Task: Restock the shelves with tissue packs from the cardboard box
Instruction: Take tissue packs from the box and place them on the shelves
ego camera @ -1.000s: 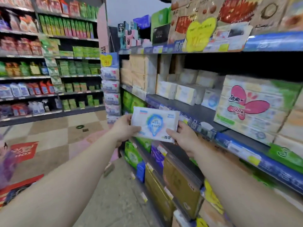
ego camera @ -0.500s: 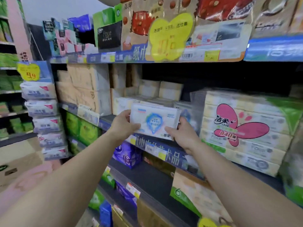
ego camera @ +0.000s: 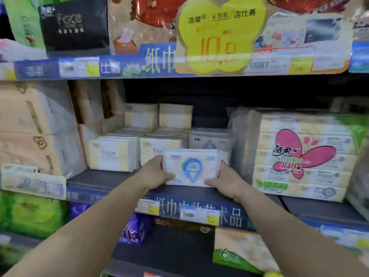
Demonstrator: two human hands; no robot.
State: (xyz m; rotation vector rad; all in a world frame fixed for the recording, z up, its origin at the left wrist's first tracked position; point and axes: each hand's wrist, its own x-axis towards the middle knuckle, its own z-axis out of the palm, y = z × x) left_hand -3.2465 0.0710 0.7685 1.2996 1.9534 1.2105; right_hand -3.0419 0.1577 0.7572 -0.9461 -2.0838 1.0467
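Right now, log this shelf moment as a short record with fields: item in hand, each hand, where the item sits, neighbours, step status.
item: white tissue pack with a blue drop-shaped logo
left hand: left hand grips the pack's left end
right hand: right hand grips its right end
placement: at the front of the middle shelf, lower edge at the shelf surface
left neighbour: Face packs
right neighbour: large multipack with a pink butterfly label
behind: matching blue-logo pack
status: pack not yet released

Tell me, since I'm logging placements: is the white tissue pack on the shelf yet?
Apparently yes: the white tissue pack seems to rest on the shelf, both hands gripping its ends.
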